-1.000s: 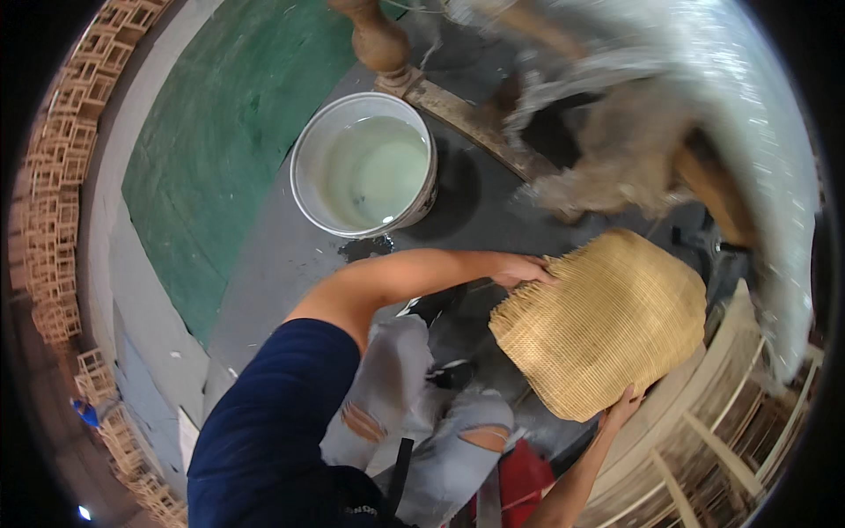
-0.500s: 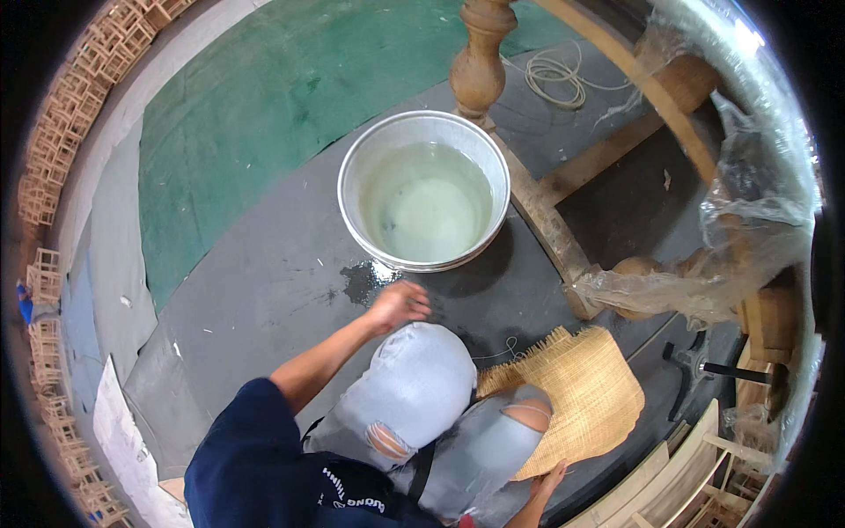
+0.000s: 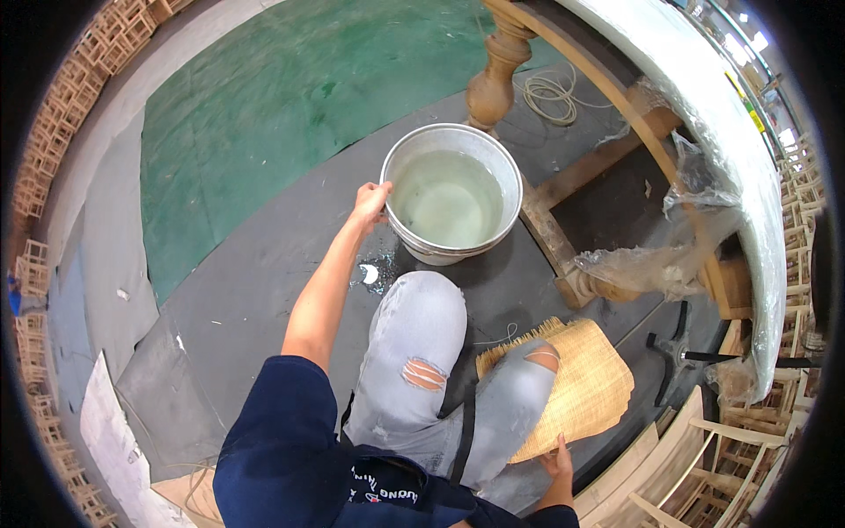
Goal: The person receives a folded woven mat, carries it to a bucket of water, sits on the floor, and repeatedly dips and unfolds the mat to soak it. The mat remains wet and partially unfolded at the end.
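- Since the earlier frame, the left hand (image 3: 372,202) I'm watching has gone from near the left knee (image 3: 427,304) to the rim of the bucket (image 3: 451,138); the right hand (image 3: 558,459) has stayed at the edge of the woven sheet (image 3: 591,387).
- The grey floor (image 3: 255,290) carries the bucket, near the base of a turned wooden leg (image 3: 490,92). A wet patch (image 3: 380,268) lies just beside it, so I'd keep the feet off that and the body balanced.
- For the bucket, I'd want steady, level pressure on the rim: one-sided force could tip it and slop the water (image 3: 447,198). It is pale, round and upright, the water slightly cloudy green.
- The woven sheet is beside the right leg (image 3: 506,418), partly hidden by that knee. I'd hold it out to the side, free of bending. It is straw-yellow, finely meshed, with loose strands fringing its upper edge; I can't tell whether its underside touches the floor.
- As for the hands, the left has its fingers hooked over the rim, while the right pinches the sheet's lower edge, some fingers out of my sight.
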Available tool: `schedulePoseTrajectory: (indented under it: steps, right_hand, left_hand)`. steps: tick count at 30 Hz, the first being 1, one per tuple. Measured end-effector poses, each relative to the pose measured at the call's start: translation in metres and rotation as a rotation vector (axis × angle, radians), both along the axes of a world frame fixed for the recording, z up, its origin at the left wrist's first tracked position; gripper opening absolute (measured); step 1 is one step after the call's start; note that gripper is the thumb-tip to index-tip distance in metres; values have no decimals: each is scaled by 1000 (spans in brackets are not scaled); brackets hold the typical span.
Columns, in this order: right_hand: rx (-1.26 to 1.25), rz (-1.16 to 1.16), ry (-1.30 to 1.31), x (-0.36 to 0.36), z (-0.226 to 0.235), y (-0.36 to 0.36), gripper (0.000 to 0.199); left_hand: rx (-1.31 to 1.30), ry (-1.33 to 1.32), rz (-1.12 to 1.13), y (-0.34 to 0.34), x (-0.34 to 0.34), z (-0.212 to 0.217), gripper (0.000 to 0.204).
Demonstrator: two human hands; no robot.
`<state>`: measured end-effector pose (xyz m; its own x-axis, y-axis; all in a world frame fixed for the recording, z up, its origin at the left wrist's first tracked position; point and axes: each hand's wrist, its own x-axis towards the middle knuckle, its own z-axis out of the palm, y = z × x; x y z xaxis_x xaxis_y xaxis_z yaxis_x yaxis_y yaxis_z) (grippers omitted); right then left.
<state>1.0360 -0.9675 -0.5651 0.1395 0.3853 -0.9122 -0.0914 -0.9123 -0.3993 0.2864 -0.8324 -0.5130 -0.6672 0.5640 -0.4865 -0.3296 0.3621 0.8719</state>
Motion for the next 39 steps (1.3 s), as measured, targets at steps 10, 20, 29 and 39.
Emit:
schedulePoseTrajectory:
  steps: [10, 20, 29, 39]
  right_hand:
    - [992, 651, 306, -304, 29, 221, 54]
    - [844, 706, 648, -468, -9, 158, 97]
    - [827, 954, 733, -518, 1, 151, 100]
    - [884, 1124, 745, -638, 2, 167, 96]
  left_hand:
    - [146, 15, 272, -3, -3, -29, 21]
    - [185, -150, 280, -29, -2, -24, 43]
    - [179, -151, 378, -114, -32, -18, 51]
    - [177, -90, 619, -175, -56, -14, 25]
